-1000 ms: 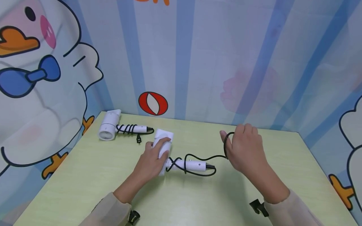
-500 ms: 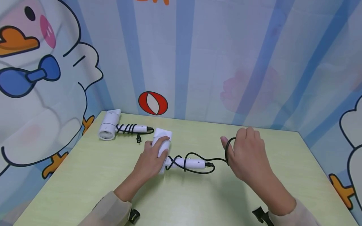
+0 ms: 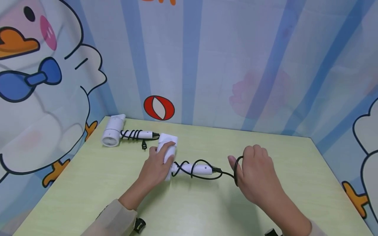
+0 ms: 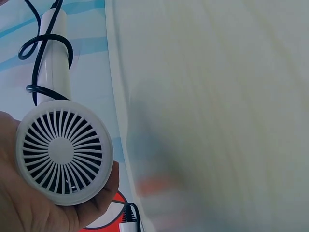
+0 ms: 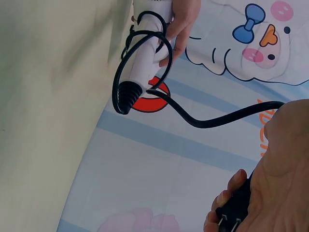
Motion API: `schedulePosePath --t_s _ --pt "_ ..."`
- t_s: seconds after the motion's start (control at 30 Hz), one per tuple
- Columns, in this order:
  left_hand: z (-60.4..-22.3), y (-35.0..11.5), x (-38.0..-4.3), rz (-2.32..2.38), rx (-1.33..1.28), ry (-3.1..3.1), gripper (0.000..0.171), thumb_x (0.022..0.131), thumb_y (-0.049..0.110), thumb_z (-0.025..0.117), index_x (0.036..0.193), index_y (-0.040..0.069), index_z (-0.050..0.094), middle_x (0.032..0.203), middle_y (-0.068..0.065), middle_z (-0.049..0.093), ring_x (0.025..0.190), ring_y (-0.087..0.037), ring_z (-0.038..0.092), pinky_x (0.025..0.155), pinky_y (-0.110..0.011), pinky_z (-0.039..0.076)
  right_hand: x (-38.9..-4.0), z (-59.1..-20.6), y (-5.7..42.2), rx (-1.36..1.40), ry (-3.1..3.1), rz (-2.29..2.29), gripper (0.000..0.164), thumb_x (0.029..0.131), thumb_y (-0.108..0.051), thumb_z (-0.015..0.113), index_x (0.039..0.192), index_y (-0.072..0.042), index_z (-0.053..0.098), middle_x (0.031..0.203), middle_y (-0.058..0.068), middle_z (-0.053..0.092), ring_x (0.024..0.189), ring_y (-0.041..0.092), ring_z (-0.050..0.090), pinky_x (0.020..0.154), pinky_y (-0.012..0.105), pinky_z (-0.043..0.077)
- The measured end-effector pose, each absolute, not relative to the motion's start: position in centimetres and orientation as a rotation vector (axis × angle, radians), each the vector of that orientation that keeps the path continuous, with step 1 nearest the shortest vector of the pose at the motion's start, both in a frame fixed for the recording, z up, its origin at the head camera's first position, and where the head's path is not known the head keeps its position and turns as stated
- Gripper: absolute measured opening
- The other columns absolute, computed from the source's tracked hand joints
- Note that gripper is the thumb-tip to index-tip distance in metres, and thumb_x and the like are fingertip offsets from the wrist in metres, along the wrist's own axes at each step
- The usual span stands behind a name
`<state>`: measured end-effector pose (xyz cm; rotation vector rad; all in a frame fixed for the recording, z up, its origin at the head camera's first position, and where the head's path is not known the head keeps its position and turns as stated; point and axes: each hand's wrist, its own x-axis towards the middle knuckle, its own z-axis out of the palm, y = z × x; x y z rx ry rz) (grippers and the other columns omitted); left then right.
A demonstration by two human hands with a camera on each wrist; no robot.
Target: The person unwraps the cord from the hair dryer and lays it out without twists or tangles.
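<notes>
My left hand grips the body of a white hair dryer, held just above the table with its handle pointing right. In the left wrist view, its round vent grille faces the camera. A black cord winds loosely around the handle and leaves its ribbed end toward my right hand. That hand holds the cord's far end, with the fingers curled around a black two-pin plug. Near the thumb, the cord bends in a loop.
Another white hair dryer lies at the table's back left corner, its cord wrapped neatly round the handle and its plug on the tabletop. Behind the pale table hangs a striped cartoon cloth.
My right hand has moved down, closer to the person, bringing the cord with it. The cord's stretch to the handle has lost its arch. My left hand and the dryer have barely shifted.
</notes>
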<state>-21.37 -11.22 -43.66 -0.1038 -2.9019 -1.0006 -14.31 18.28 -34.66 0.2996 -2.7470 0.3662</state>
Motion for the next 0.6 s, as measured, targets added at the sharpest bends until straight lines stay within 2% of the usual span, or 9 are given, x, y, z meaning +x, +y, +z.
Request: schedulePosePath --t_s 0.6 --pt "-43.7 -11.3 -21.7 -1.015 -0.088 -2.871 0.045 0.104 0.041 0.049 0.149 0.040 0.042 0.134 -0.025 0.040 0.076 -0.032 0.060 0.059 -0.036 0.048 -13.0 -35.7 18.2 0.387 -2.797 0.314 0.047 0.106 -0.047 0.044 0.082 -0.008 0.042 0.077 0.006 0.038 0.073 0.025 0.036 0.068 0.035 0.031"
